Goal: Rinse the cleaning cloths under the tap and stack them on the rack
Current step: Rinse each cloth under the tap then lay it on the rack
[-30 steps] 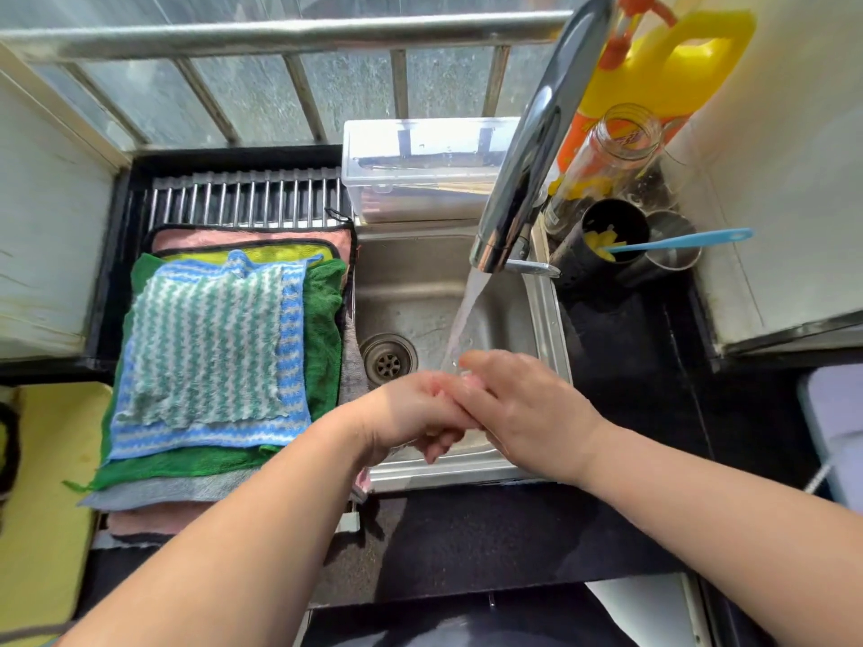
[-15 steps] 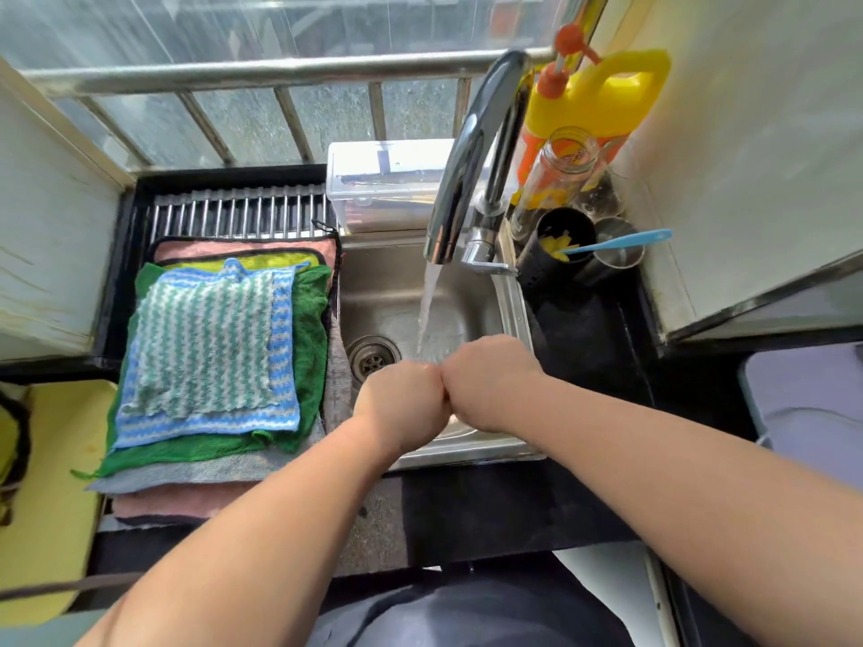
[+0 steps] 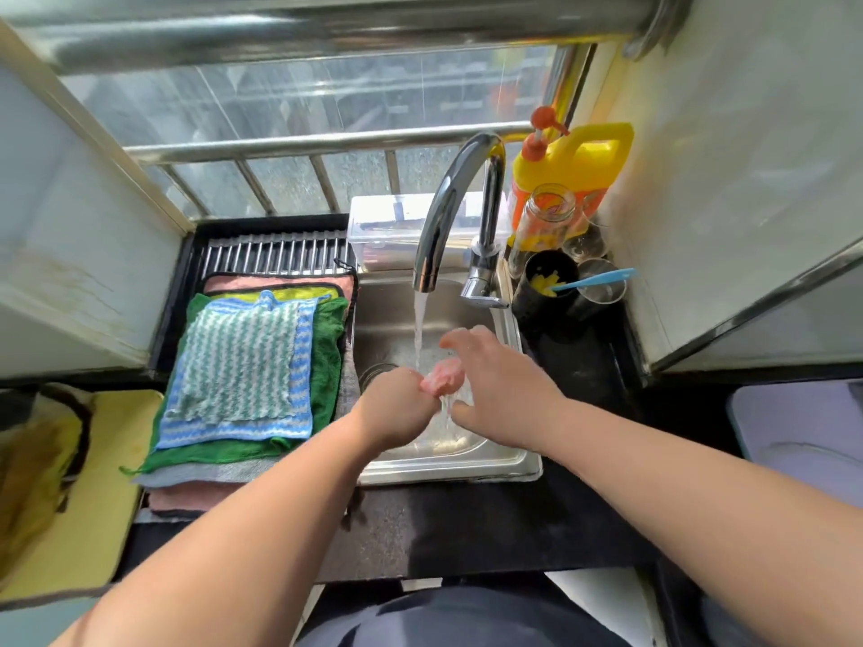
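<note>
Water runs from the chrome tap (image 3: 448, 212) into the steel sink (image 3: 443, 469). My left hand (image 3: 397, 408) grips a bunched pink cloth (image 3: 442, 376) under the stream. My right hand (image 3: 495, 385) hovers just right of the cloth with its fingers spread and loosely bent, holding nothing. Left of the sink, a stack of cloths (image 3: 247, 366) lies on the metal rack (image 3: 275, 254): a green-and-white striped one on top, then blue-striped, green, grey and pink ones beneath.
A clear plastic box (image 3: 387, 226) sits behind the sink. A yellow pump bottle (image 3: 574, 165), a jar, a black cup with a blue utensil (image 3: 593, 278) and glasses crowd the right corner. Black counter surrounds the sink; a yellow mat (image 3: 79, 497) lies at far left.
Both fists were pressed together squeezing the cloth; now my right hand has let go and opened, and the pink cloth shows in my left hand. The camera has tilted up.
</note>
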